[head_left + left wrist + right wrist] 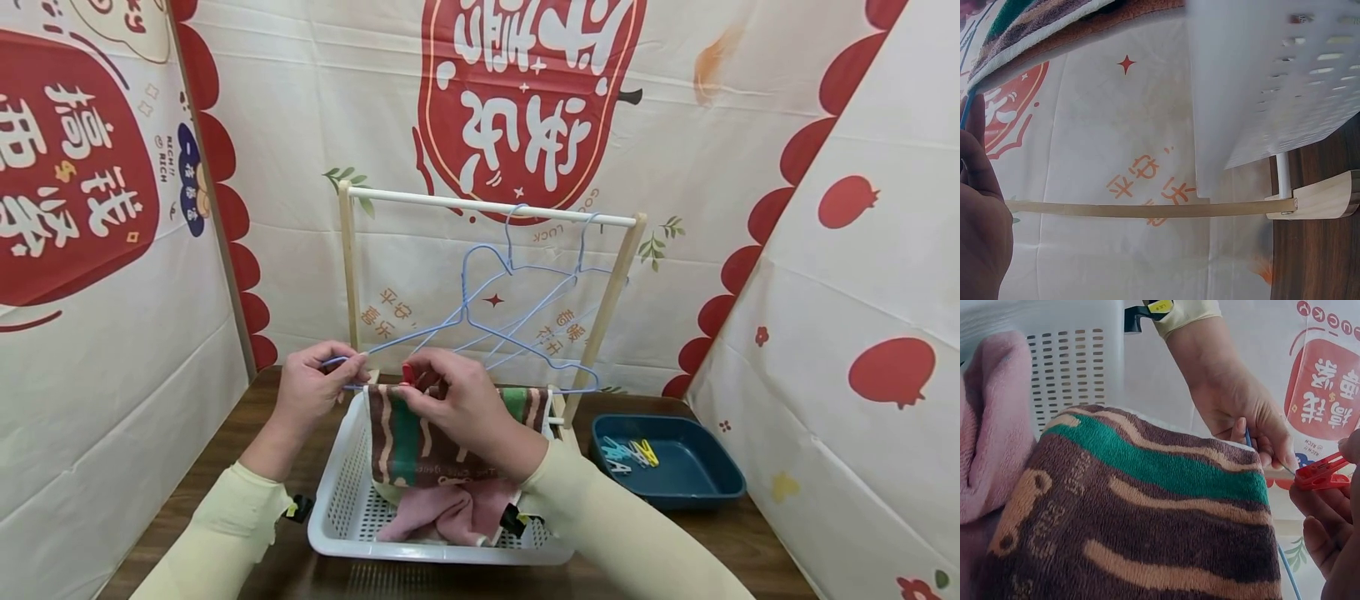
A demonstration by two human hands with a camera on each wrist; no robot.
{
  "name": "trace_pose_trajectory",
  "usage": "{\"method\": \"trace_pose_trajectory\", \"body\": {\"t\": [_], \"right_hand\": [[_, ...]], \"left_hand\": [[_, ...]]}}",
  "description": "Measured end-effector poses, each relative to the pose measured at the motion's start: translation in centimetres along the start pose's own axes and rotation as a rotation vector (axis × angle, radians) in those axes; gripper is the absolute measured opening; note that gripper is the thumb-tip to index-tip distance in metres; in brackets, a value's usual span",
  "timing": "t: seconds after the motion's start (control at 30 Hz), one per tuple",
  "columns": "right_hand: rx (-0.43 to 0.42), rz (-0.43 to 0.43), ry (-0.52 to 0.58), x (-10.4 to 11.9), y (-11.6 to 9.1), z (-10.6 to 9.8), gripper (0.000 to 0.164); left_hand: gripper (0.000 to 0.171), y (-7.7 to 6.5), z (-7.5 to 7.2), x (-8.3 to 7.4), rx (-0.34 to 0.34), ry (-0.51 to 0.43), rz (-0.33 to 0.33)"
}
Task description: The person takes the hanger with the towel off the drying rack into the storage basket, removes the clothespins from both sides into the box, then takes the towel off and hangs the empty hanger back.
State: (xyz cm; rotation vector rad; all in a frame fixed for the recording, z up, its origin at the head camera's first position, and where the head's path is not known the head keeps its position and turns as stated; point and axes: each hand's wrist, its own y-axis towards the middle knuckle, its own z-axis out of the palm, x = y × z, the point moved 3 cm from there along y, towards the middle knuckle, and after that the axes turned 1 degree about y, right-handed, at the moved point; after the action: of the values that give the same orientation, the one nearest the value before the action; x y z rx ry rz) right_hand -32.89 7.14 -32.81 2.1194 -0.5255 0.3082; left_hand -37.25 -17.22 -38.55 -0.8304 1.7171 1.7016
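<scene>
A blue wire hanger [464, 312] stands above the basket, with a brown towel [405, 450] with green and cream stripes draped over its lower bar. My left hand [313, 385] grips the hanger's left end, next to the towel's edge. Between thumb and fingers my right hand [468, 404] pinches a red clothespin [1322, 472], close by the towel's top left corner. In the right wrist view the clothespin is just beyond the towel's edge, near the left fingertips. The left wrist view catches only part of the left hand [982, 206] and the towel's underside.
A white perforated basket [330, 508] holds a pink cloth [442, 510] beneath the towel. Behind rises a wooden rack [348, 275] with two more blue hangers [581, 250] on its white rod [450, 199]. To the right, a dark blue tray [705, 471] contains several clothespins [647, 452].
</scene>
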Motion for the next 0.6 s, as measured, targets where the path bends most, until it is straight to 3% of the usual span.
{"method": "trace_pose_trajectory", "body": {"t": [0.3, 0.6], "right_hand": [[-0.014, 0.064, -0.039, -0.4, -1.2, -1.8, 0.023], [-0.074, 0.091, -0.052, -0.3, -2.9, -6.5, 0.028]], "left_hand": [[0.008, -0.1, -0.4, 0.1, -0.004, 0.011, -0.013], [0.007, -0.1, -0.5, 0.0, -0.008, 0.015, -0.023]]}}
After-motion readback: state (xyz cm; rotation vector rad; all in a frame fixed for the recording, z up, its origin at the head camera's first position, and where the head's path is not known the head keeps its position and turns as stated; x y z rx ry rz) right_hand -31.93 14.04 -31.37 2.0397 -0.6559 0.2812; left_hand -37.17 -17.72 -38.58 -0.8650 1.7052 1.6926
